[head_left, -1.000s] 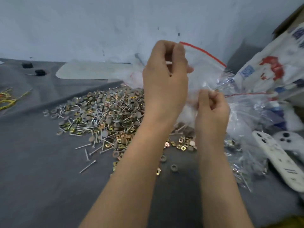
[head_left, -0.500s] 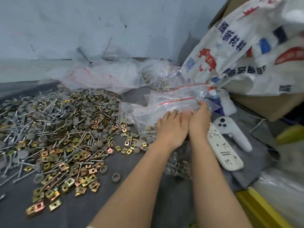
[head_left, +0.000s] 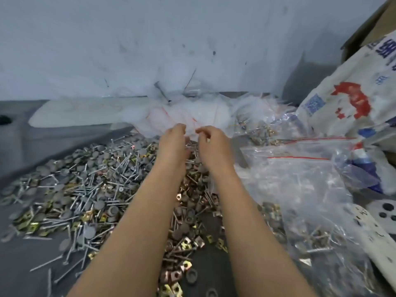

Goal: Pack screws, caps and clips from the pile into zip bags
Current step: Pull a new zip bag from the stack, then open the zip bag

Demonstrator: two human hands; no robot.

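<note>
Grey mat (head_left: 25,264) | left hand (head_left: 173,140), right hand (head_left: 212,142) outstretched, curled at bags (head_left: 182,113)

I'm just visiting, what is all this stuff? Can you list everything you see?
pile: one, silver screws, grey caps, gold clips, centre and left
empty bags: a heap, clear with red strips, back centre
filled bags: several, clear, right
sack: one, white with red and blue print, far right
remote: at least one, white, bottom right
box: one, brown, top right
board: one, white, back left
cloth: one, grey, under everything
left hand: one, bare, at the empty bags
right hand: one, bare, beside it, grip unclear
</note>
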